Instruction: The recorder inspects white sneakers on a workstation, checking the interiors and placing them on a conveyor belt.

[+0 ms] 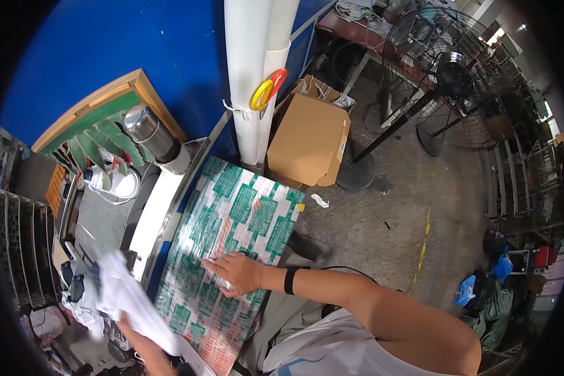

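My right hand (pixel 239 273) lies on a worktop (pixel 222 219) covered in shiny green, white and red printed sheeting. Its fingers are stretched out over the surface and hold nothing. At the lower left, my left hand (pixel 129 332) grips a white cloth (pixel 126 294), which is smeared by motion. The fabric hangs beside the worktop's left edge and hides part of the fingers. More white and dark fabric pieces (pixel 84 304) are heaped just left of the cloth.
A steel flask (pixel 147 128) stands beyond the white ledge. Scissors with yellow and red handles (pixel 268 91) hang on the white pipe (pixel 247 56). A cardboard box (pixel 310 138) and a large black fan (pixel 451 75) stand on the floor ahead. Bags (pixel 498 307) lie at right.
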{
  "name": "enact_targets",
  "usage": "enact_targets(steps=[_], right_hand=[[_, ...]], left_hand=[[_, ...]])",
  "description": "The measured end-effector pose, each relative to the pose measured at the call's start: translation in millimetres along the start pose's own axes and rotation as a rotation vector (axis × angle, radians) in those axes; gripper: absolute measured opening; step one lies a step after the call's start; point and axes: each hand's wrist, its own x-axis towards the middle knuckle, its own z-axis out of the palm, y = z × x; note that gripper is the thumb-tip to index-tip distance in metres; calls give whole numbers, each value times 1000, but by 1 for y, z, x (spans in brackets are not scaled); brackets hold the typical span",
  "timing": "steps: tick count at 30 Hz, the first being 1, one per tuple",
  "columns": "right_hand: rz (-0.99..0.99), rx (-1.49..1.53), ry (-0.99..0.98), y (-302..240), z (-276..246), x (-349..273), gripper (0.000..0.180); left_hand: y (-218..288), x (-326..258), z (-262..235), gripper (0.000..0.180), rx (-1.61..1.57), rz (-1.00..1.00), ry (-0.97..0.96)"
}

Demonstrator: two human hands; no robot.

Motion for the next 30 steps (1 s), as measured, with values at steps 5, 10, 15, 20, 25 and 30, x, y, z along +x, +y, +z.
enact_targets(steps=[5,10,15,20,25,30], right_hand=[[3,109,0,-13,9,0,93],[21,73,91,2,2,1,81],[204,193,-25,-27,-23,2,81],[102,506,-187,-118,-50,-20,86],[-362,288,-185,-159,-41,-2,90],[-429,-78,-307,-175,-24,9,87]], left_hand=[[-150,-81,-61,82,290,101,116],[-171,-129,0,111,725,528,-16],[-137,-120,-36,37,245,126,-62],[-109,-117,-59,42,256,372,-103],[-113,-94,-51,65,252,156,-297],[-91,-55,-50,85,576,514,-432]])
